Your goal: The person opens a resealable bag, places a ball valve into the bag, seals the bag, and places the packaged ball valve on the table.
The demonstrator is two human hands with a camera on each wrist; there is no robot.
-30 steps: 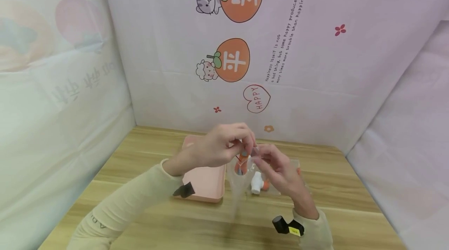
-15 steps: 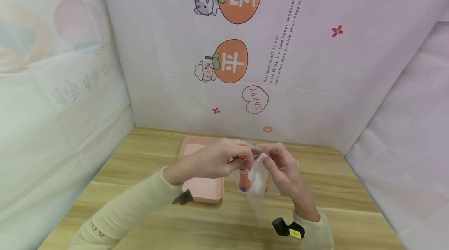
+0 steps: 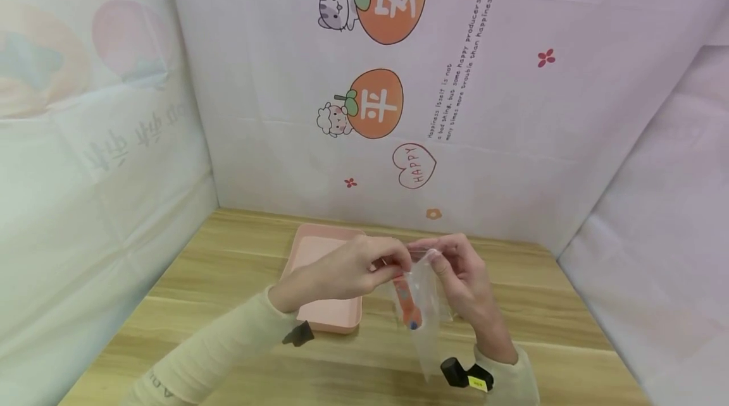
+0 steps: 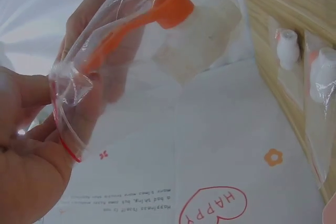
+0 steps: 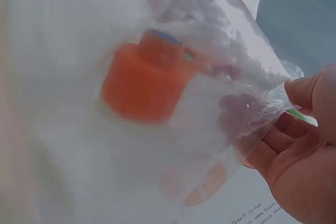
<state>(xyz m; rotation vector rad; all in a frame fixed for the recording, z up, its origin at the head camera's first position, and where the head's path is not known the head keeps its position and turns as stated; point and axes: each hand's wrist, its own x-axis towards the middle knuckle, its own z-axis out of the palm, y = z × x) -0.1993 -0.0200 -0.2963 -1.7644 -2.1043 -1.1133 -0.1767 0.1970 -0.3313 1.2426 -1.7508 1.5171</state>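
Note:
Between my hands hangs a clear zip bag (image 3: 431,311) with a red strip along its mouth. An orange plastic piece (image 3: 405,301) shows through the film, a long handle ending in a round, cup-like head with a blue spot. At the bag's mouth my left hand (image 3: 364,264) pinches the film, close above the top of the orange handle. On the opposite side, my right hand (image 3: 464,276) holds the rim between thumb and fingers. The right wrist view shows the orange head large and blurred behind crumpled plastic, with the right hand (image 5: 304,129) gripping the edge.
A pink tray (image 3: 333,317) lies on the wooden table (image 3: 239,254), partly under my left forearm. In the left wrist view, white bottle-shaped pieces (image 4: 287,50) lie in clear bags on the table. Printed white cloth (image 3: 484,191) walls in the back and sides.
Both hands have come down a little. The orange piece now hangs lower below my left fingers, and the bag has swung right, covering the white piece seen on the table earlier.

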